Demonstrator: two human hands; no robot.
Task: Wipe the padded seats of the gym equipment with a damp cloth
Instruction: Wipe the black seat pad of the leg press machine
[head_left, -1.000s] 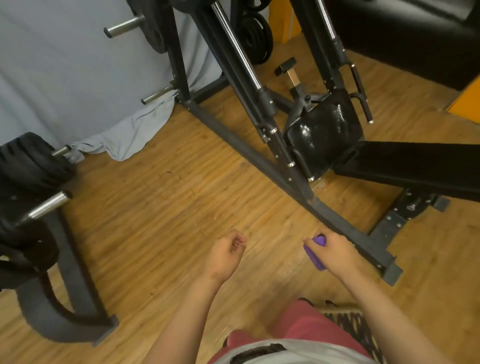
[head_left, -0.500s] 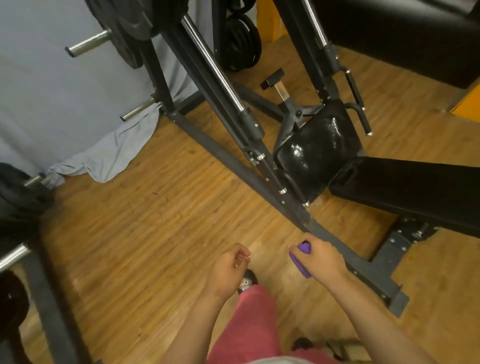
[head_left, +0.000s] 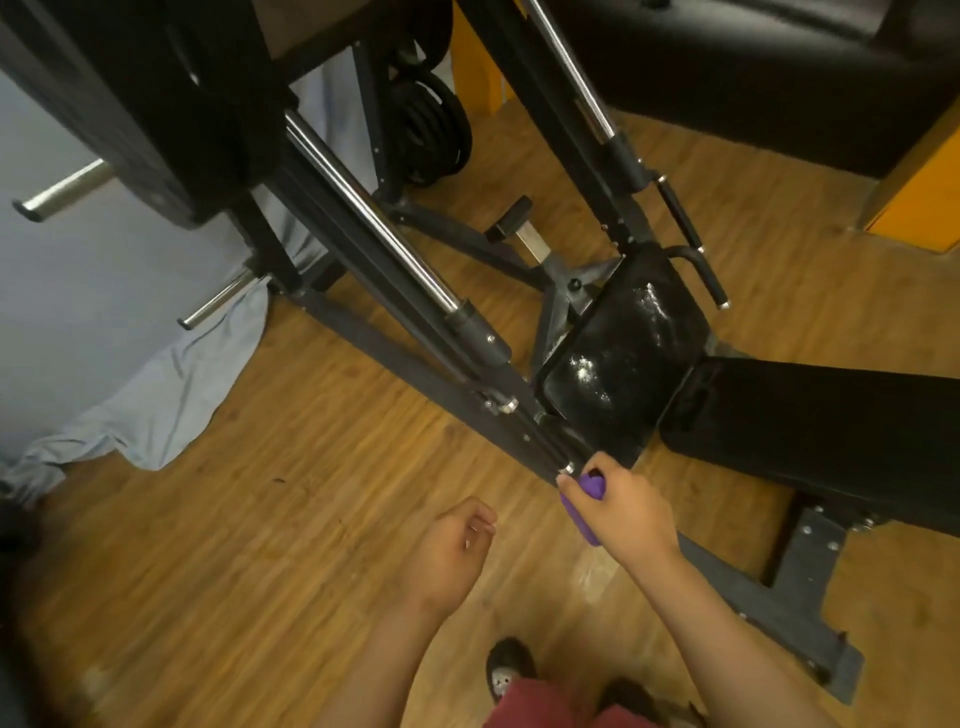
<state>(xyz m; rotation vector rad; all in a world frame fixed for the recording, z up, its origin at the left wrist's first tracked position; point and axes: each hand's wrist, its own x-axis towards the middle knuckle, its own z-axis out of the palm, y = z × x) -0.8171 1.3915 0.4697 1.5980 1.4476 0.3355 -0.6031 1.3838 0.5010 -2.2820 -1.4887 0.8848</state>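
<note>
Gripping purple cloth (head_left: 587, 499) bunched in right hand (head_left: 626, 506), fingers wrapped round it, just off near corner of seat pad (head_left: 623, 364) and above frame rail (head_left: 753, 592); not touching the pad yet. Probably bunched that way for carrying, not wiping: needs flattening or pressing down before a first pass. Nothing in left hand (head_left: 452, 551), fingers loosely curled, further from seat pad than the right, over wooden floor (head_left: 260, 545); likely kept free for balance or bracing. Reading the step as approach, no wipe contact visible. Seat pad tilted and glossy, with pale specks on top; can't tell wet film from dust. Back pad (head_left: 831, 436) butting seat pad on its right, long and matte, presumably also due a wipe. Count: 2 hands, 1 cloth, 2 pads on this machine, 2 chrome guide rods (head_left: 374, 218) rising past seat pad, 2 chrome pegs (head_left: 218, 301) well left of it, 1 stack of weight plates (head_left: 431, 135) beyond it, 1 grey sheet (head_left: 171, 400) draped to floor far left. Worth watching knuckles against the rod end right beside seat pad's corner.
</note>
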